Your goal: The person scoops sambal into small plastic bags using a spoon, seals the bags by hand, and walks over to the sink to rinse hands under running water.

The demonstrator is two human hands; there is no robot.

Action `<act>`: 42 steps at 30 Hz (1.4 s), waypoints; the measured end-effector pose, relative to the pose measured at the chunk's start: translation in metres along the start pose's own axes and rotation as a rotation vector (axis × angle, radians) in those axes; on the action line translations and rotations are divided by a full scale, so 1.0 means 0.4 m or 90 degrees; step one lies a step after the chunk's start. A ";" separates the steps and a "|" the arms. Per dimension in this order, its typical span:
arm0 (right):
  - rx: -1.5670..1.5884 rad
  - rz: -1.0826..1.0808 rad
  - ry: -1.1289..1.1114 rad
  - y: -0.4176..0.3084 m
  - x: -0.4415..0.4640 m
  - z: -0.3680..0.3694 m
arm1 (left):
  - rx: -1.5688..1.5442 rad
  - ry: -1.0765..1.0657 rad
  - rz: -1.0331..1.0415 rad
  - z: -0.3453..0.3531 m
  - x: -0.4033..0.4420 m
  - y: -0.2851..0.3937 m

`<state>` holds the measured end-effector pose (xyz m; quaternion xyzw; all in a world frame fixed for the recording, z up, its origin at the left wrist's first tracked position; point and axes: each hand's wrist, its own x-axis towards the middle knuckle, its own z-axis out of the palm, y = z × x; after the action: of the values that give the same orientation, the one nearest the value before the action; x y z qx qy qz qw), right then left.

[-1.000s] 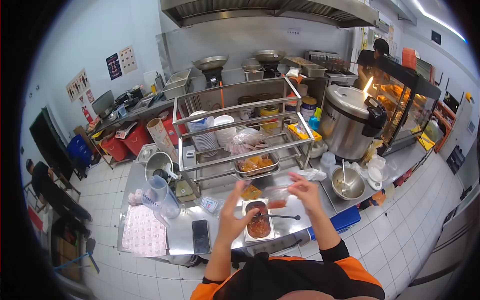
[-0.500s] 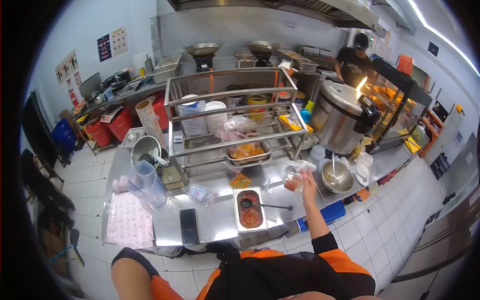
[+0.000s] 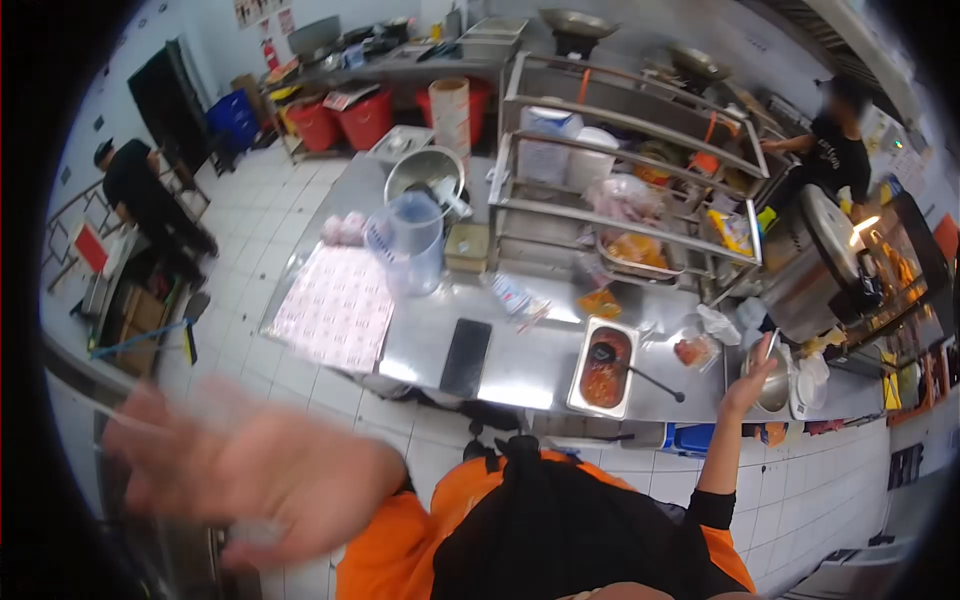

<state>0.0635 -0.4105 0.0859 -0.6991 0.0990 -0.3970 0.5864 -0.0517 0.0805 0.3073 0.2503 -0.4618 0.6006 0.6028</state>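
Note:
My left hand (image 3: 260, 470) is raised close to the camera at the lower left, motion-blurred, with its fingers apart and nothing visible in it. Over the counter's right part, my right hand (image 3: 745, 388) has its fingers stretched upward in front of a metal bowl (image 3: 775, 385), beside a spoon handle; contact is unclear. A clear bag with red contents (image 3: 695, 350) lies on the steel counter (image 3: 530, 375), left of my right hand. Nearer the middle, a metal tray of red sauce (image 3: 601, 385) holds a black ladle (image 3: 650, 383), its handle across the rim.
A phone (image 3: 466, 357), patterned paper (image 3: 335, 305) and a plastic jug (image 3: 415, 245) occupy the counter's left part. Behind is a metal rack (image 3: 625, 150) with containers. A large cooker (image 3: 805, 265) stands right. One person (image 3: 150, 205) is far left, another (image 3: 838, 155) at the back right.
The view has swung left. My right hand has let go of the bag, which now lies on the counter. My left hand has left the sauce tray and risen at the lower left.

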 end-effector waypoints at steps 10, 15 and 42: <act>-0.232 0.012 0.141 0.070 -0.174 -0.147 | 0.794 -0.665 -0.897 -0.295 -0.839 -0.318; -0.198 -0.029 -0.004 0.188 -0.138 -0.171 | 0.892 -0.834 -0.755 -0.372 -1.033 -0.346; -0.047 0.012 -0.344 0.219 0.131 0.191 | 0.563 -0.184 -0.723 -0.106 -0.885 -0.124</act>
<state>0.1784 -0.4110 0.0304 -0.7994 -0.0402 -0.1870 0.5695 0.0591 -0.0653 -0.0028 0.7478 -0.0501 0.2869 0.5966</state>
